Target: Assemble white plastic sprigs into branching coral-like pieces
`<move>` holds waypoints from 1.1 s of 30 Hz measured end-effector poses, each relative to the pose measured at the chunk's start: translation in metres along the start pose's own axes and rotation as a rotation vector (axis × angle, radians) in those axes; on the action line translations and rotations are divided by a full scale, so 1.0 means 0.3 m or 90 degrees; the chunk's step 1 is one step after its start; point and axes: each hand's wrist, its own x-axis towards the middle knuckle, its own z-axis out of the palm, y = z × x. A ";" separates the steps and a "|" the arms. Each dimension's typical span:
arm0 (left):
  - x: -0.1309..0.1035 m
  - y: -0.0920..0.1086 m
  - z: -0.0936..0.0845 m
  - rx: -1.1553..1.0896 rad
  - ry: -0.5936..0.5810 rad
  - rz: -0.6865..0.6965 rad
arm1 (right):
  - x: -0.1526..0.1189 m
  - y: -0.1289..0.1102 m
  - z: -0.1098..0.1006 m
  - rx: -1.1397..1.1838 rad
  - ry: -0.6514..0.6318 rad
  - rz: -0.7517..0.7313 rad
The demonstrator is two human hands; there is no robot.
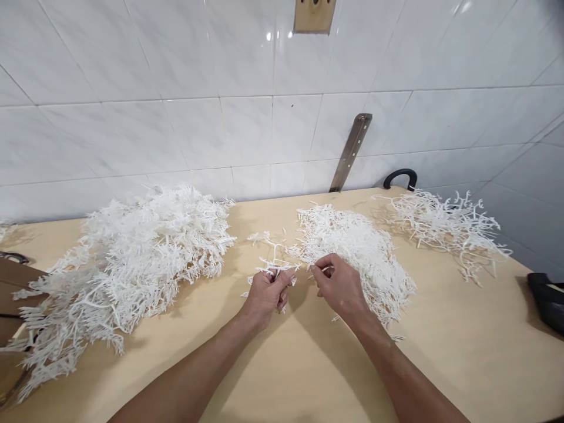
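Observation:
My left hand is closed on a thin white branched sprig, which looks like plastic. Its forked tips stick out above and to both sides of my fingers. A short gap to the right, my right hand is pinched, thumb against index finger. Whatever its fingertips hold, if anything, is too small to make out. Just beyond and beside that hand lies a heap of short white pieces. On the left spreads a larger, fluffy pile of white branched sprigs.
Barer white branched stems lie at the back right of the wooden table. A metal strip leans on the tiled wall, near a black curved handle. A black object sits at the right edge, a brown box at the left.

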 end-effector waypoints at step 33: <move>0.010 -0.001 0.003 0.041 0.118 -0.016 | -0.080 -0.047 0.052 0.075 0.005 -0.443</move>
